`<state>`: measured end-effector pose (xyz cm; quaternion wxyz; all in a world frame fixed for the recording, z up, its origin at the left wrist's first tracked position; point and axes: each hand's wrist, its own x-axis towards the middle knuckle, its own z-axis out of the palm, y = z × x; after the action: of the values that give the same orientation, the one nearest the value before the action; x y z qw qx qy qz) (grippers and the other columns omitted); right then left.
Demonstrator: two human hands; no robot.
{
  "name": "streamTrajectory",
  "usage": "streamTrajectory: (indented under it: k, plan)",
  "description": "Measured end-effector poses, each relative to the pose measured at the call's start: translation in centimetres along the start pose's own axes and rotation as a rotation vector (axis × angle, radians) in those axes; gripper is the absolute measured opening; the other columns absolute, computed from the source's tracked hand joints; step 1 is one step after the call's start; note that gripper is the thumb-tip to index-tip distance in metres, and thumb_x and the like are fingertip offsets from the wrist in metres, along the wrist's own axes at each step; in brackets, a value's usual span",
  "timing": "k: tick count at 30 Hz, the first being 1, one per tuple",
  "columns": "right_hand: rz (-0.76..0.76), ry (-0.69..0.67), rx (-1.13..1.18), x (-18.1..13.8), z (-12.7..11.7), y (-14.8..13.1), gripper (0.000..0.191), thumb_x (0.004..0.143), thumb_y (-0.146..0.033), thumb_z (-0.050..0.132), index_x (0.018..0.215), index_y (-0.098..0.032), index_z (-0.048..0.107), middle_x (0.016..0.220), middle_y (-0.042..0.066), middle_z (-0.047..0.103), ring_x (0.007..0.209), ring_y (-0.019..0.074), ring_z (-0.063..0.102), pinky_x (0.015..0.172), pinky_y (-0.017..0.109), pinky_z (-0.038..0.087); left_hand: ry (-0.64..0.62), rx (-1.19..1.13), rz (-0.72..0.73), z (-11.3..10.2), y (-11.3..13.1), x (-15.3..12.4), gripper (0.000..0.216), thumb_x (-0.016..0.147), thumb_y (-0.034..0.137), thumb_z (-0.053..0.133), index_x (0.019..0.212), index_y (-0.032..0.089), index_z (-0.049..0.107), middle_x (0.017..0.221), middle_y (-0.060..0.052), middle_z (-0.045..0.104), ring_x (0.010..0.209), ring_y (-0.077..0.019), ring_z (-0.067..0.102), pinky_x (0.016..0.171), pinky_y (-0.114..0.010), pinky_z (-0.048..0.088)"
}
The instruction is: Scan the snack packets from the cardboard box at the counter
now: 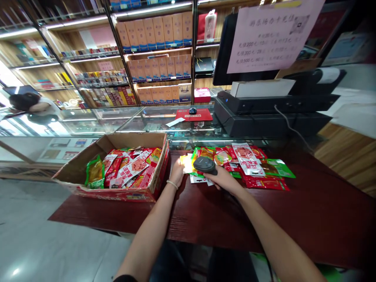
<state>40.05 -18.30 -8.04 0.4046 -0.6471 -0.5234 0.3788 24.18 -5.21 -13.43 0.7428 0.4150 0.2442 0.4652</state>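
Yellow snack packet point(187, 163) sits pinched in your left grip point(177, 172) near the tabletop's point(293, 219) far edge, just left of the black scanner point(205, 165) clenched in your right grip point(225, 179), whose head faces it, with the cardboard box point(132, 194) just beyond your left wrist.

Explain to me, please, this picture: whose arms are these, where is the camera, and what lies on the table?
The one picture comes from a camera on the person's head, looking down, so both bare arms belong to that person. The left hand holds a yellow snack packet. The right hand grips a black barcode scanner just above it. On the dark red table lie more red and green snack packets; a cardboard box on the left holds many more. Behind stands a cash register.
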Motion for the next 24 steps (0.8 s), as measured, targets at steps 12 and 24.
streamTrajectory:
  k: [12,24]
  plan:
    - [0.010,0.076,0.163,-0.2,-0.6,-0.6,0.029,0.080,-0.045,0.067,0.092,-0.022,0.053,0.049,-0.007,0.054,0.031,0.0096,0.044,0.032,0.020,0.031,0.174,0.306,0.273,0.3,1.1,-0.6,0.039,0.081,0.025,0.067,0.120,0.023,0.064,0.137,-0.004,0.057,0.132,-0.0195,0.045,0.108,-0.032,0.037]
    - [-0.013,0.150,0.272,-0.4,-0.8,-1.7,0.035,0.076,-0.050,0.071,0.070,-0.022,0.050,0.046,-0.005,0.050,0.030,0.0093,0.042,0.031,0.022,0.031,0.139,0.252,0.297,4.4,3.9,-2.9,0.022,0.082,0.017,0.064,0.103,0.022,0.069,0.110,-0.006,0.067,0.111,-0.0196,0.059,0.102,-0.034,0.042]
